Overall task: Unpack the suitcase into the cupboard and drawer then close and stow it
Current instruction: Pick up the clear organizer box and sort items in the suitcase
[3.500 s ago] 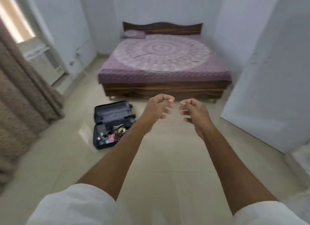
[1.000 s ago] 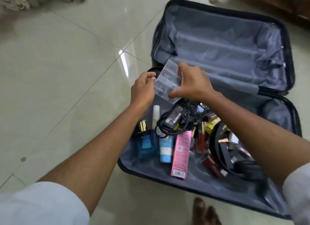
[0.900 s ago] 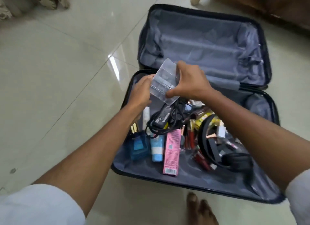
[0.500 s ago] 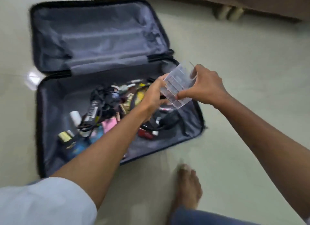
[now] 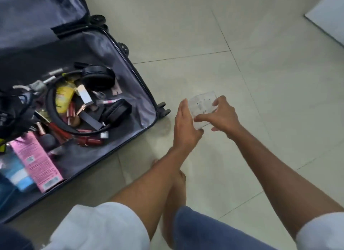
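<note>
i hold the clear plastic box (image 5: 202, 108) over the tiled floor (image 5: 242, 45), right hand (image 5: 222, 116) pinching it, left hand (image 5: 185, 123) flat against its side. beside us the open suitcase (image 5: 130, 63) holds headphones (image 5: 98, 78), a pink carton (image 5: 37, 158), lipsticks (image 5: 89, 140).

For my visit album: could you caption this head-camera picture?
Both hands, left and right, hold a clear plastic box above the floor beside the open suitcase.

both arms reach forward; left grip (image 5: 186, 125) flat-fingered, right grip (image 5: 222, 117) pinching (fingers curled).
</note>
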